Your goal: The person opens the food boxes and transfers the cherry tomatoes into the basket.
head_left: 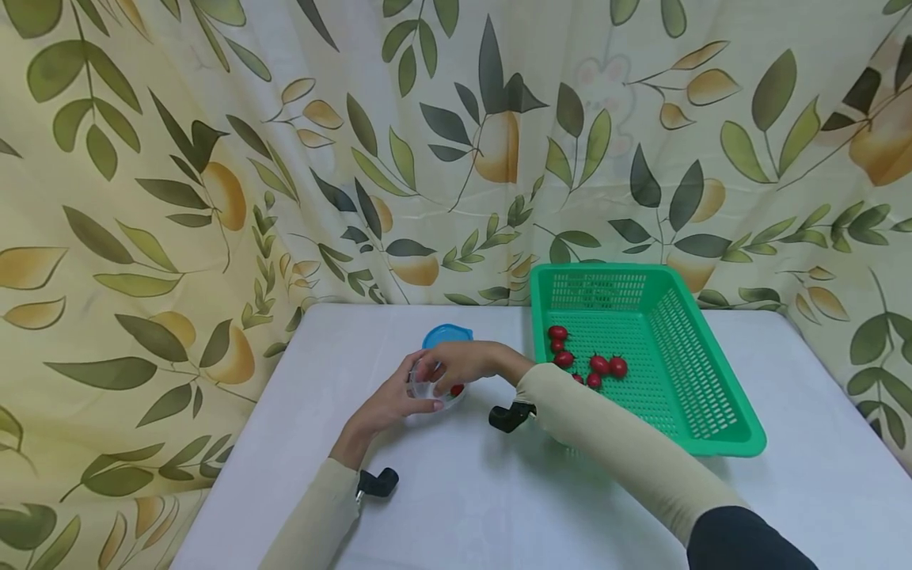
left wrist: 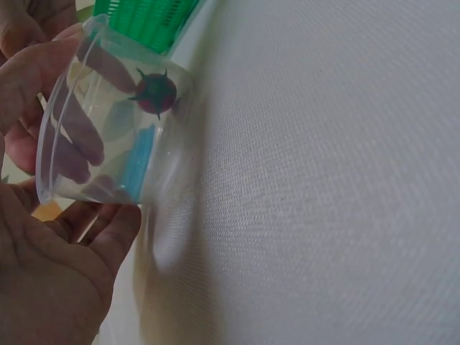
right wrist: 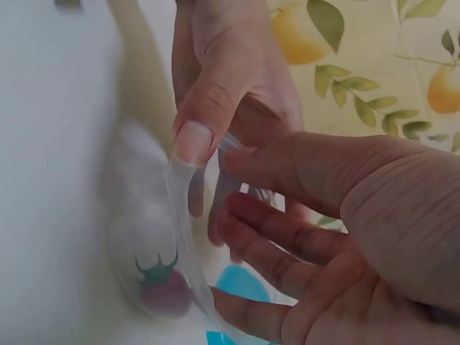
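My left hand point(head_left: 385, 408) holds a clear plastic cup point(head_left: 425, 390) low over the white table, its thumb at the rim and its fingers round the side. Inside the cup, near the bottom, lies a red cherry tomato point(left wrist: 157, 93) with a green calyx. My right hand point(head_left: 463, 362) reaches over the cup from the right. In the right wrist view its fingers point(right wrist: 269, 248) are spread and slightly bent inside the cup's mouth, with nothing between them. Behind the cup is a blue lid point(head_left: 447, 334), partly covered by the right hand.
A green plastic basket point(head_left: 720, 368) stands at the right of the table point(head_left: 456, 507). Several cherry tomatoes point(head_left: 600, 364) lie in its left part, some hidden behind my right forearm. A curtain with leaf and fruit prints point(head_left: 442, 222) hangs behind and to the left.
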`<state>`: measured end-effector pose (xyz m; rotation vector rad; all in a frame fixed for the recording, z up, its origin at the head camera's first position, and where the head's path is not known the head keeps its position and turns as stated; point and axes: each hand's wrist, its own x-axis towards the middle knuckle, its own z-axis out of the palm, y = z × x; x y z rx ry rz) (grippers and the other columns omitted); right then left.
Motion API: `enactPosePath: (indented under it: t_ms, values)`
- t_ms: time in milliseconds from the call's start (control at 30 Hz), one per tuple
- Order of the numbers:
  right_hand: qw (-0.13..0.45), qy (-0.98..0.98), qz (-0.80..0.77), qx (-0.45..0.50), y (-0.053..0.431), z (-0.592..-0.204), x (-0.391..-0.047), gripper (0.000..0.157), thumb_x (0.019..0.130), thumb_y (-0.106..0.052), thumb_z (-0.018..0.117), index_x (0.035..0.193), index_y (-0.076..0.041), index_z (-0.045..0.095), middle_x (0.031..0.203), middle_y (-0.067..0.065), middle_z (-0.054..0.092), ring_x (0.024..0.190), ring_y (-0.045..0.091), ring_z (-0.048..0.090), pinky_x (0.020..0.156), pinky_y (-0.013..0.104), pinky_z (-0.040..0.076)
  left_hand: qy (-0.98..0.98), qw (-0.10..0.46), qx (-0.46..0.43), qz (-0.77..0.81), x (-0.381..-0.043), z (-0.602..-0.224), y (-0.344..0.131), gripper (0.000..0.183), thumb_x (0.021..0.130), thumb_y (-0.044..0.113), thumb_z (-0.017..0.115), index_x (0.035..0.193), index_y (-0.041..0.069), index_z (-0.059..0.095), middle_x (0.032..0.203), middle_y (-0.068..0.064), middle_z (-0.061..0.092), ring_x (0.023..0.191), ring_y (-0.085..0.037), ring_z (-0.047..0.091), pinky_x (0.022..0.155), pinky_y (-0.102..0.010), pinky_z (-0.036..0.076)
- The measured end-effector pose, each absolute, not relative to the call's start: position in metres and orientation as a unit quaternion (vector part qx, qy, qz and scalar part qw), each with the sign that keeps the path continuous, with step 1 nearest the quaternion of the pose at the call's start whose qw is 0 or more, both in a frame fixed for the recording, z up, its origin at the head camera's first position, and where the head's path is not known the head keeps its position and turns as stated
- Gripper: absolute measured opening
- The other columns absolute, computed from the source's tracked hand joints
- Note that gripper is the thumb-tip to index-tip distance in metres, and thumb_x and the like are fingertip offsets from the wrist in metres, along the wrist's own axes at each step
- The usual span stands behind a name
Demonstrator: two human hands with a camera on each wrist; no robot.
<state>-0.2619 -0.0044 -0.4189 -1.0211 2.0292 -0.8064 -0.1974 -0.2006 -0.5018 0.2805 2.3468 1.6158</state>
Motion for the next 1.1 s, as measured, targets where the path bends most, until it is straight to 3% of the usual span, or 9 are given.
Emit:
enactPosePath:
  t_ms: [233,467,700,1100]
  values:
    - [0.359,0.790,-0.302,-0.394,-0.009,-0.418,-0.260,0.033,0.093,0.002,0.068,0.126,-0.002,0.066,0.135,0.008,0.061,0.128,0.027,0.056,0.100,0.037,0.054,0.817,0.141,0.096,0.551,-0.197,-0.500,-0.201,0.094,0.081,0.029,0.087,0.156,0.034,0.029,0.159,-0.001,0.036,0.139,-0.027,0.038,0.108,-0.055,0.039]
    - [0.369,0.800,-0.259,-0.395,-0.013,-0.423,-0.262,0.033,0.092,0.006,0.064,0.123,-0.005,0.067,0.125,0.014,0.064,0.103,0.022,0.056,0.084,0.033,0.057,0.816,0.142,0.092,0.553,-0.199,-0.501,-0.200,0.095,0.081,0.028,0.087,0.156,0.034,0.029,0.159,-0.005,0.035,0.140,-0.029,0.037,0.110,-0.058,0.038]
    - [0.360,0.806,-0.206,-0.421,-0.017,-0.430,-0.264,0.033,0.087,0.008,0.072,0.114,-0.012,0.072,0.113,0.005,0.070,0.106,0.024,0.065,0.094,0.034,0.057,0.820,0.146,0.086,0.546,-0.199,-0.502,-0.200,0.097,0.081,0.030,0.086,0.158,0.035,0.027,0.158,-0.009,0.034,0.139,-0.032,0.037,0.110,-0.062,0.036]
    - [0.314,0.836,-0.137,-0.429,-0.022,-0.437,-0.263,0.027,0.088,-0.001,0.077,0.112,-0.015,0.075,0.103,-0.002,0.071,0.093,0.012,0.061,0.091,0.029,0.057,0.820,0.144,0.085,0.547,-0.197,-0.500,-0.200,0.095,0.081,0.030,0.086,0.157,0.036,0.029,0.160,-0.007,0.033,0.141,-0.031,0.036,0.113,-0.062,0.035]
